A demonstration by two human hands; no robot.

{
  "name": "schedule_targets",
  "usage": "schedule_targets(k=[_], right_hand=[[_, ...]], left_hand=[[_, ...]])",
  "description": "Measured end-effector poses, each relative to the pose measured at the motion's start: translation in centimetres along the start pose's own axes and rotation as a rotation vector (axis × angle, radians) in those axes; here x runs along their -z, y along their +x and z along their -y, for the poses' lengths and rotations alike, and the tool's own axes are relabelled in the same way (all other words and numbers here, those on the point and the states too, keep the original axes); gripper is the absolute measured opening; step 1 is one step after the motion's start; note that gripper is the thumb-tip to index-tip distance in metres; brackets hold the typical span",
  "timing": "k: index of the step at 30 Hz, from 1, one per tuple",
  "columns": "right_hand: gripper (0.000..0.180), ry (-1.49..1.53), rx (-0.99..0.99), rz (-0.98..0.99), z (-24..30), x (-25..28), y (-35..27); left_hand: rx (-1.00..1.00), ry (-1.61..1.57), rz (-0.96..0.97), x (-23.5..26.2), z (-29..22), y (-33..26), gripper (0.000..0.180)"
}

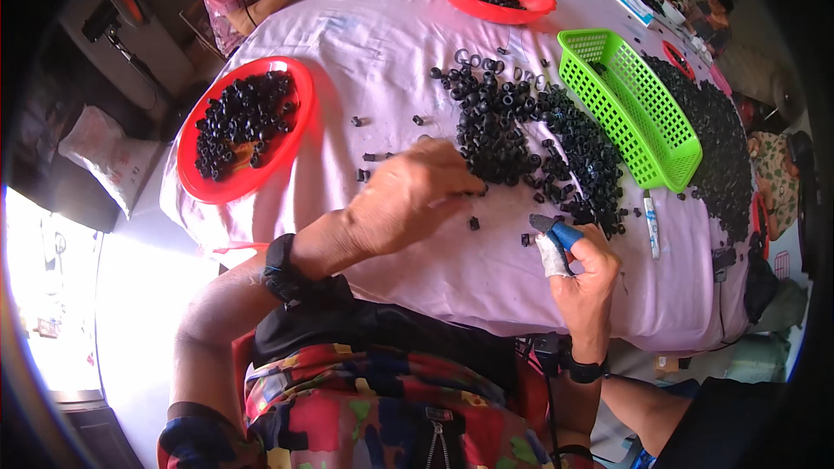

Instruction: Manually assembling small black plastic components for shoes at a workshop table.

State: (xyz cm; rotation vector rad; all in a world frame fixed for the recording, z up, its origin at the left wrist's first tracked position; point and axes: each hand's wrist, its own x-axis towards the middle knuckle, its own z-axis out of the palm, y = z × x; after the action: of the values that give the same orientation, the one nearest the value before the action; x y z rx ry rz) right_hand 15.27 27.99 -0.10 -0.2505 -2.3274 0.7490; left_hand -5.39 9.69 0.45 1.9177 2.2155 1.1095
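My left hand (pixel 415 191) bends over the left edge of a heap of small black ring-shaped parts (pixel 497 117). Its fingers are closed, with the tips at a black piece; what they grip is hidden. To the right, my right hand (pixel 586 274) is held low by the near end of a second heap of black parts (pixel 584 143). Blue and dark wrapping covers one of its fingers, white wrapping another. These fingers are drawn together, and I cannot make out what is between them. A few loose black parts (pixel 473 224) lie between the hands.
A red dish (pixel 306 113) of black parts stands at left, another red dish (pixel 543 9) farther back. The green basket (pixel 643 113) and a white marker pen (pixel 651 227) are at right. More black parts (pixel 708 139) spread beyond. Someone's arm (pixel 269 4) rests at far left.
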Motion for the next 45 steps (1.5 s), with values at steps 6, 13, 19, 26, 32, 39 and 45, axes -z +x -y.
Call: schedule_targets(k=[6, 13, 19, 26, 32, 39, 45], right_hand=[[0.015, 0.182, -0.155, 0.107, 0.6, 0.4, -0.8], [0.024, 0.295, -0.195, 0.152, 2.0, 0.4, -0.7], [0.041, 0.07, 0.153, 0.024, 3.0, -0.7, 0.1], [0.044, 0.058, 0.284, 0.103, 3.8, -2.4, 1.0], [0.037, 0.034, 0.312, 0.19, 3.9, -2.1, 0.9], [0.029, 0.067, 0.303, 0.112, 3.2, -1.5, -0.1], [0.028, 0.042, 0.24, 0.062, 1.4, -0.5, -0.6]], left_hand=[[-0.058, 0.004, 0.037, -1.4, -0.9, -0.7, 0.015], [0.599, -1.067, 0.046, -0.7, -4.0, -1.4, 0.017], [0.838, -1.465, 0.086, -1.4, -5.2, -2.6, 0.024], [0.887, -1.621, 0.034, -2.0, -5.2, -3.7, 0.019], [0.86, -1.557, 0.086, -2.6, -4.6, -4.3, 0.018], [0.91, -1.312, 0.149, -2.3, -5.8, -3.3, 0.02], [0.477, -0.567, -0.162, -0.5, -0.6, -0.8, 0.025]])
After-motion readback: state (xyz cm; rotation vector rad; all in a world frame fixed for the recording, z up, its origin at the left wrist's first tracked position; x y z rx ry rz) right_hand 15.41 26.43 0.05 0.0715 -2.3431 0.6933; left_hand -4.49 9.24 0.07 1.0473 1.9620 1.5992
